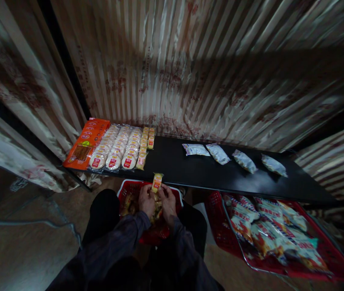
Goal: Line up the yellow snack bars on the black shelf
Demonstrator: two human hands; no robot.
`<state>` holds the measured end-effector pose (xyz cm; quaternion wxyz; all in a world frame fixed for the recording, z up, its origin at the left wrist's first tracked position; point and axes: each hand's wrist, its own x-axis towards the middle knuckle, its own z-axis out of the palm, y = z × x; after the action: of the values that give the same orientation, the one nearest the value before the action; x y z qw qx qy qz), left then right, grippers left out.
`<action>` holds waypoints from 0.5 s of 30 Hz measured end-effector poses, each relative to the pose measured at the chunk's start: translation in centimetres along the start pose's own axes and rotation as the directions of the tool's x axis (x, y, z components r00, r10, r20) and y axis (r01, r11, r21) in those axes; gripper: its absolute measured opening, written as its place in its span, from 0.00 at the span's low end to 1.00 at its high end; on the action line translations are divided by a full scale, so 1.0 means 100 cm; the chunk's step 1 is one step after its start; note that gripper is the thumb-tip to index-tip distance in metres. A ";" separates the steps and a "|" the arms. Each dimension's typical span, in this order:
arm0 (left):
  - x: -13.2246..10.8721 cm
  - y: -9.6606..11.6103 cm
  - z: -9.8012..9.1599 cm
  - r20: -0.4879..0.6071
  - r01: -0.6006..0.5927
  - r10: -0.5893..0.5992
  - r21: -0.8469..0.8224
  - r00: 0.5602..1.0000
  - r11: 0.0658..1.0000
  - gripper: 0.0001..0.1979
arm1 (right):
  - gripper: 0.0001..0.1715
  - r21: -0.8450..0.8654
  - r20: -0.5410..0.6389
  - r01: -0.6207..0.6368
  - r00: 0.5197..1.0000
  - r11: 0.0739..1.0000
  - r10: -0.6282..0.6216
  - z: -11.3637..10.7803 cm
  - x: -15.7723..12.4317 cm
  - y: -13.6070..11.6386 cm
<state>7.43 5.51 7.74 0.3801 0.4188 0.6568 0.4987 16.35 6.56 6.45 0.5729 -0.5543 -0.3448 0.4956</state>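
Between my two hands I hold a small yellow snack packet (157, 182) upright, its red label facing me. My left hand (146, 199) pinches its left side and my right hand (167, 201) its lower right side. Both hands are over a red basket (176, 199) between my knees, which contains several more small wrapped packets (129, 204). Ahead on the black shelf (165, 161), similar small yellow packets (142, 158) stand in a short row. Beside them are rows of round white wrapped crackers (129, 157).
An orange snack bag (86, 144) lies at the shelf's left end. Several silvery bags (218, 153) lie spaced along its right half. Below right, a larger red basket (220, 226) holds chip-style bags (269, 234). Striped curtain (172, 72) hangs behind; a cable (38, 222) crosses the left.
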 end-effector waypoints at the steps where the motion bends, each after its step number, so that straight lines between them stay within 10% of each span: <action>1: 0.001 0.002 0.000 0.000 -0.006 0.006 -0.003 1.000 1.000 0.13 | 0.25 0.006 0.000 -0.014 1.000 1.000 0.014 0.001 0.002 -0.001; 15: 0.027 0.015 0.011 0.027 0.016 -0.014 -0.067 1.000 0.998 0.18 | 0.23 -0.136 0.051 0.093 0.995 0.986 -0.087 0.008 0.044 -0.013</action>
<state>7.70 8.65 8.79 0.4063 0.4074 0.6376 0.5122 17.01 11.09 7.21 0.5470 -0.5652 -0.4158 0.4565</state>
